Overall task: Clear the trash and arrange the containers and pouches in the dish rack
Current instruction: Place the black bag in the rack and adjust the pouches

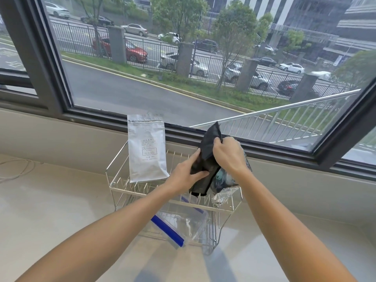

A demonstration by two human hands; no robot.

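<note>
A wire dish rack [122, 188] stands on the pale counter below the window. A silver pouch [146, 147] with a printed label stands upright in its back left slots. Over the rack's right side I hold a black pouch [209, 143] tilted: my left hand [187, 174] grips its lower part and my right hand [228, 154] pinches its upper edge. A shiny patterned foil pouch [223, 186] leans behind it at the rack's right end. A clear plastic container [183, 222] with blue lid clips lies in the rack's lower tier.
The beige counter [50, 210] spreads to left and right of the rack. A thin cord [18, 169] lies at the far left. The window sill and dark frame [101, 117] run directly behind the rack.
</note>
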